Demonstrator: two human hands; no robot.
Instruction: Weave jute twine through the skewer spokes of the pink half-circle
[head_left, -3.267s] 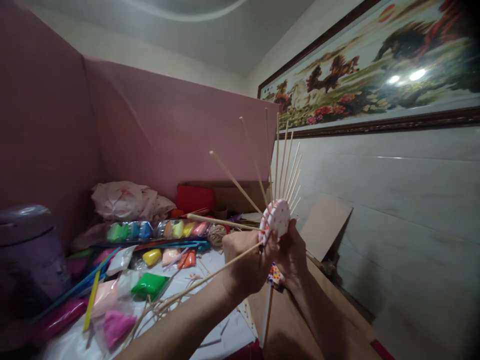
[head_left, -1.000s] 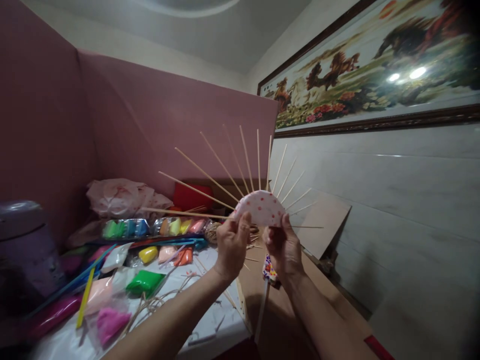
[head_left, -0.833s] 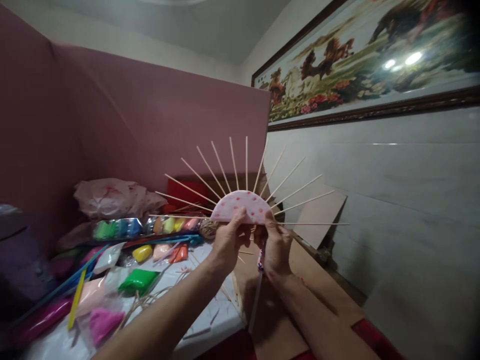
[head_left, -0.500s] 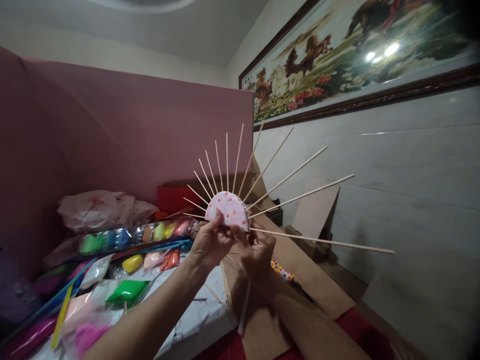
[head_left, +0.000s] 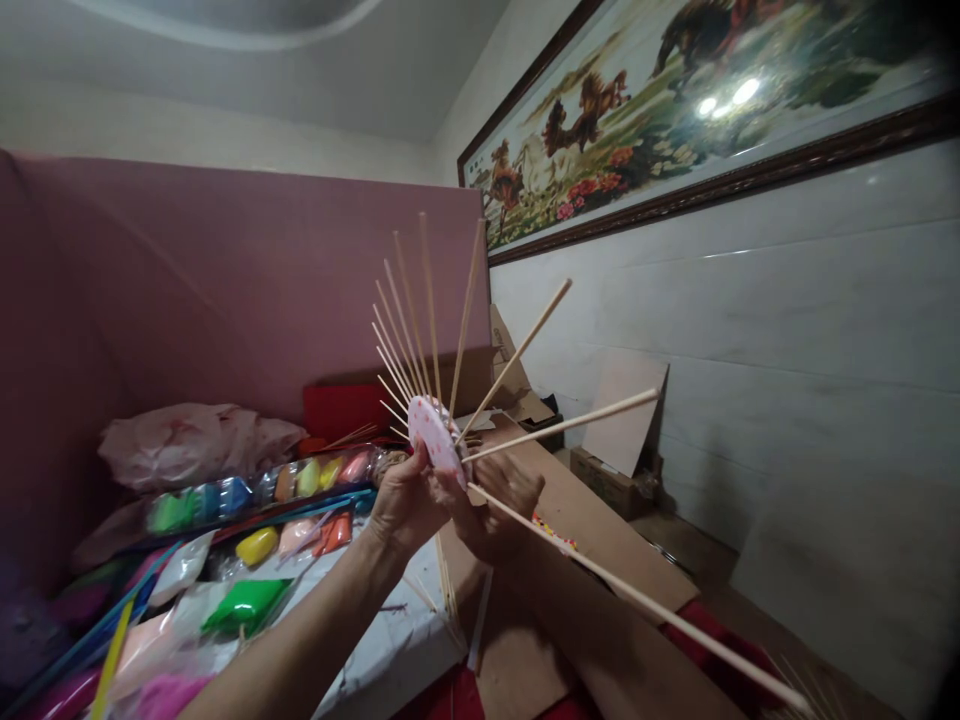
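A pink half-round piece with red spots is held up in front of me, turned partly edge-on. Thin wooden sticks fan out from its curved edge, and the lowest one reaches far toward the lower right. My left hand pinches the piece at its lower left, thumb on the spotted face. My right hand closes on its lower right side, near the base of the lowest stick; some of its fingers are hidden behind the piece and sticks.
Packs of coloured clay lie on a white surface at the left. Loose sticks and a cardboard sheet are below and right. A pale board leans near the wall.
The spotted piece has turned from nearly face-on to partly edge-on, its right-hand sticks swinging toward the camera. Both hands have shifted slightly left with it, and the camera view has moved a little.
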